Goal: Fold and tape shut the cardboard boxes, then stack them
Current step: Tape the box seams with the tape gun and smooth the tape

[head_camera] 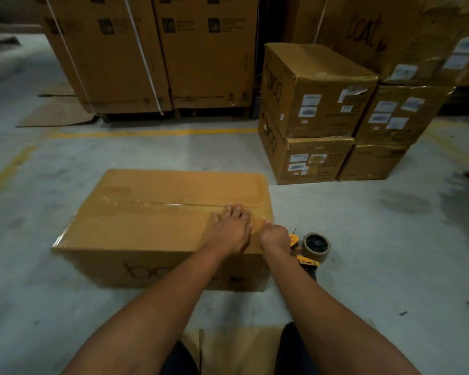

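Note:
A closed cardboard box (152, 212) lies on the floor in front of me, with clear tape running along its top seam. My left hand (232, 226) rests flat on the box top near the right end, its fingers straight and reaching the seam. My right hand (274, 235) is curled at the box's right edge and seems to pinch the shiny tape end (264, 220) there. A yellow tape dispenser (309, 250) with a brown roll lies on the floor just right of that hand. A stack of two taped boxes (309, 112) stands at the back right.
More labelled boxes (398, 117) stand stacked to the right of that stack. Tall strapped cartons (152, 55) line the back. Flat cardboard (54, 115) lies on the floor at the left, another sheet (241, 347) under my knees. Yellow lines (146, 133) mark the concrete.

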The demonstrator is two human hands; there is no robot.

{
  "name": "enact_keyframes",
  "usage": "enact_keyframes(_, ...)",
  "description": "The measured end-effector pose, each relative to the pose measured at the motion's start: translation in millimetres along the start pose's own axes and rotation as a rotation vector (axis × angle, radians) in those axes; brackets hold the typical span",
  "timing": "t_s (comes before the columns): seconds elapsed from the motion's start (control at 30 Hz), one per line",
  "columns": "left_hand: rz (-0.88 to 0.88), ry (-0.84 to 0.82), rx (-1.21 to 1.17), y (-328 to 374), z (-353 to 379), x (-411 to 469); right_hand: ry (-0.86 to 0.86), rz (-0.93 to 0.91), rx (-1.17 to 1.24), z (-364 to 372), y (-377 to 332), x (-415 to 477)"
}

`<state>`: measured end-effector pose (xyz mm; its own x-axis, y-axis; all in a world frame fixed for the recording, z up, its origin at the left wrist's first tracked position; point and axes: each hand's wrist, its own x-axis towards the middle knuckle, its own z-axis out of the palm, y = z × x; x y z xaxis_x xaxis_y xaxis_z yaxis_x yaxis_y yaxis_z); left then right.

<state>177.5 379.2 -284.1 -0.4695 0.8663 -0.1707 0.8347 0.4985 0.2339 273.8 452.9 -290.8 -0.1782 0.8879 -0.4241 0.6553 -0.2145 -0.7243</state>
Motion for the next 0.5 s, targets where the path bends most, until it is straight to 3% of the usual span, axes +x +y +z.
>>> enact_keyframes(0.13,-0.053,0.051,-0.02,4.4,11.0,-27.9,-0.117,0.172,0.216,15.2,6.4,-41.3)
enact_keyframes(0.27,-0.249,0.184,-0.052,-13.5,20.7,-59.5,-0.5,0.305,0.653,41.7,5.8,-91.5)
enact_keyframes(0.33,-0.342,0.352,-0.039,-37.1,26.1,-82.7,-0.631,0.283,0.556,48.4,5.0,-107.9)
enact_keyframes(0.4,-0.538,0.439,-0.095,-56.7,28.5,-102.9,-0.691,0.215,0.31,52.0,1.1,-110.3)
enact_keyframes(0.43,-0.665,0.459,-0.208,-61.1,27.9,-109.1,-0.654,0.174,0.237,51.3,-2.1,-106.3)
enact_keyframes(0.5,-0.865,0.513,-0.58,-61.5,27.5,-113.3,-0.387,0.032,0.094,46.6,-12.5,-89.6)
